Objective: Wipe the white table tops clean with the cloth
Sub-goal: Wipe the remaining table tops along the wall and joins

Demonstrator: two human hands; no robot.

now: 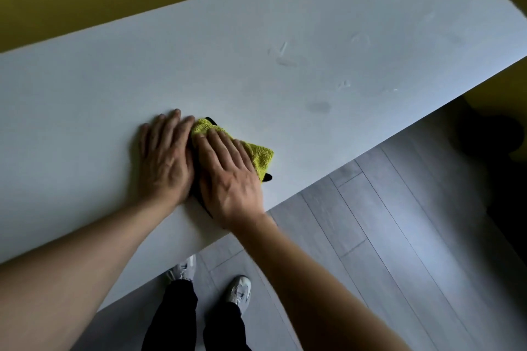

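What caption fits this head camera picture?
Both hands, left and right, press a yellow cloth flat on the smudged white table.

Most of the cloth point(258, 155) lies hidden under the right hand point(228, 177) — the white table top point(285, 23) runs off both side edges.

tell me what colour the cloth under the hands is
Yellow-green cloth with black edging, seen in the head view.
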